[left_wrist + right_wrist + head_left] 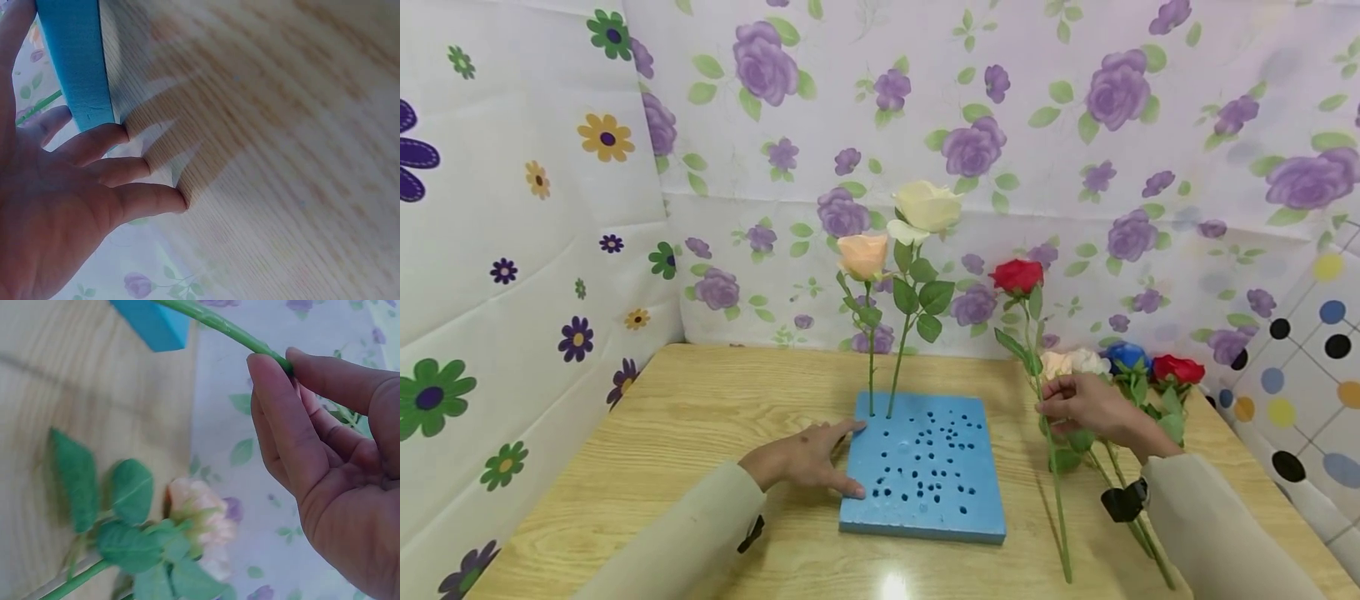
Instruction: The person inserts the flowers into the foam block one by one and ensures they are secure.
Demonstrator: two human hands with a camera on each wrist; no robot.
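Green stem (219,324) of red rose (1017,276) is pinched btwn thumb & fingertips of R hand (1093,408). Rose is held nr upright, bloom at top, just R of blue block (925,527); can't tell if stem's lower end touches the table (760,383). L hand (805,457) is spread, thumb & one finger touching block's L edge. Block is full of holes; peach rose (862,256) & taller cream rose (927,208) stand in it at back L, cream one leaning a bit R. Further R, beside & partly behind R hand, more flowers lie on table: pale peach bloom (1055,365), white bloom (1088,362), blue bloom (1126,357), 2nd red bloom (1177,368). Backdrop cloth (1052,167) w/ purple flowers hangs behind.
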